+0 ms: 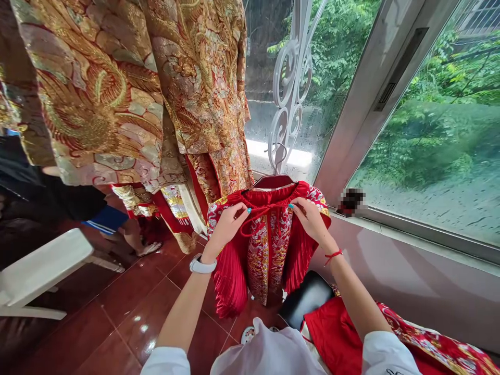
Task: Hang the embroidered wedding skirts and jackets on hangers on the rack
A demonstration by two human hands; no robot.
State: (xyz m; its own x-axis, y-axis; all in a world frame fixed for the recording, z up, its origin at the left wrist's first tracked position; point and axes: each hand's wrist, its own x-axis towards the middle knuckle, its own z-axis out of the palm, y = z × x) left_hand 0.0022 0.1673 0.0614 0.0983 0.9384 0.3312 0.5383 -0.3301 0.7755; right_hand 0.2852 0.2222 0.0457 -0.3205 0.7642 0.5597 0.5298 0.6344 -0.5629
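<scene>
A red embroidered skirt or cape (pixel 269 245) with pleated side panels hangs in front of me on a dark hanger (pixel 275 181). Across its gathered top runs a thin red cord (pixel 269 208), with a loop hanging on the left. My left hand (pixel 229 224) pinches the left part of this cord between thumb and forefinger. On the other side, my right hand (pixel 311 220) is closed in a pinch at the cord's right part, against the garment's top edge. The fingertips partly hide what lies in each pinch.
Gold embroidered garments (pixel 105 94) hang at the left. A white stool (pixel 47 265) stands near a person's leg (pixel 133 237) on the tiled floor. To the right are a window frame (pixel 363 78), a black seat (pixel 308 299) and red embroidered clothing (pixel 344 333).
</scene>
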